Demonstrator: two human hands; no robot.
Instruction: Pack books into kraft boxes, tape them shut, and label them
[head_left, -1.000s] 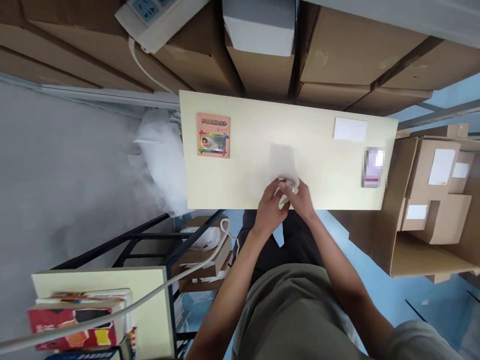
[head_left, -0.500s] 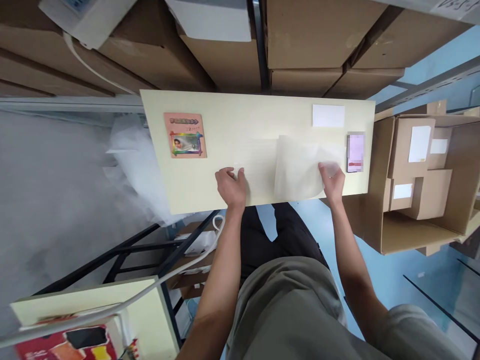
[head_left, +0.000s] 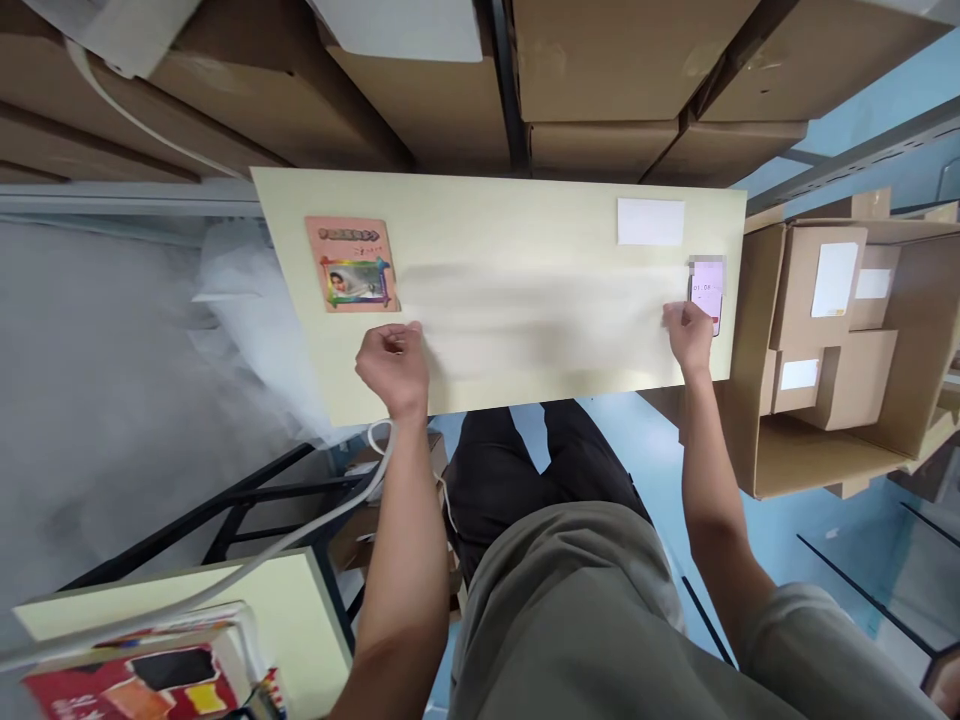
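Observation:
A wide, thin white sheet of paper (head_left: 540, 320) is spread between my two hands, just over or on the pale yellow board (head_left: 480, 212); its surface is blurred. My left hand (head_left: 395, 368) is closed on the sheet's left end, close below a pink booklet (head_left: 352, 265) with a framed picture. At the other end my right hand (head_left: 688, 335) pinches the paper's right edge. It partly covers a phone (head_left: 707, 280) with a lit pinkish screen. A small white card (head_left: 650, 221) lies behind the sheet near the back right.
Cardboard boxes (head_left: 600, 70) line the shelf behind the board. An open carton (head_left: 772, 370) holding smaller boxes stands to the right. At lower left, a white cable (head_left: 277, 560) crosses above another board (head_left: 300, 610) bearing a red printed package (head_left: 135, 690).
My left hand has moved left and my right hand slightly right. The paper, curled over toward the right before, is now spread out wide between them.

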